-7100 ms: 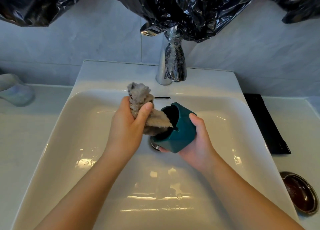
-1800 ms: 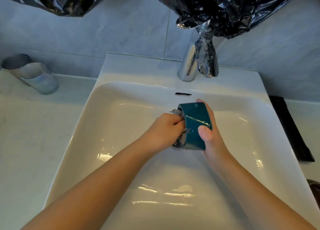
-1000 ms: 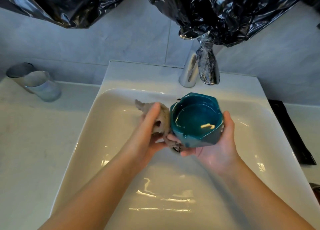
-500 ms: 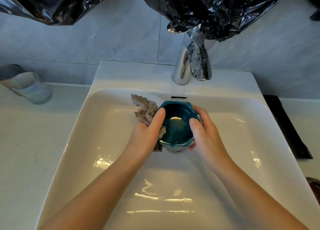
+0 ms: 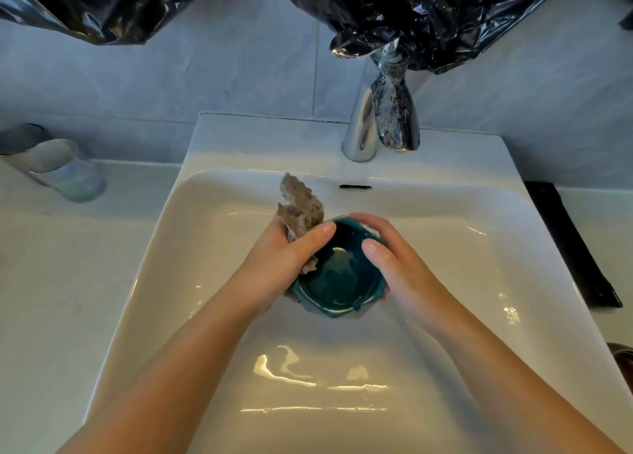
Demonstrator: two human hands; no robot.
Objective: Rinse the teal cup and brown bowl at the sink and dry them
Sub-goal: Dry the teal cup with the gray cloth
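Cup: the teal cup (image 5: 337, 279) sits between the two hands with its mouth up, its glossy inside open to view. It is low over the sink floor, but whether it touches the floor cannot be told.
Left hand: the left hand (image 5: 281, 265) is wrapped round the cup's left side with a cloth trapped between palm and cup. One digit is laid across the rim.
Right hand: the right hand (image 5: 399, 268) grasps the cup's right side. Its thumb tip is on the rim and its fingers curl round the far side.
Cloth: the cloth (image 5: 303, 207) is grey-brown and fluffy. Its loose end sticks out past the left hand on the far side, and a small fold hangs over the rim under that hand.
Sink: the white sink (image 5: 239, 145) surrounds both hands. Wet glints lie on its floor between the forearms, nearer the person than the hands.
Tap: the chrome tap (image 5: 363, 124) stands on the back ledge, beyond the right hand.
Plastic sheet: the black, crinkled plastic sheet (image 5: 428, 15) hangs above the tap, far beyond both hands.
Glass: the clear glass (image 5: 65, 169) is on the counter, well to the left of the left hand.
Mat: the dark, flat mat (image 5: 575, 248) lies just beside the sink, to the right of the right hand.
Bowl: the brown bowl (image 5: 622, 356) is well to the right of the right forearm (only a sliver shows at the frame edge).
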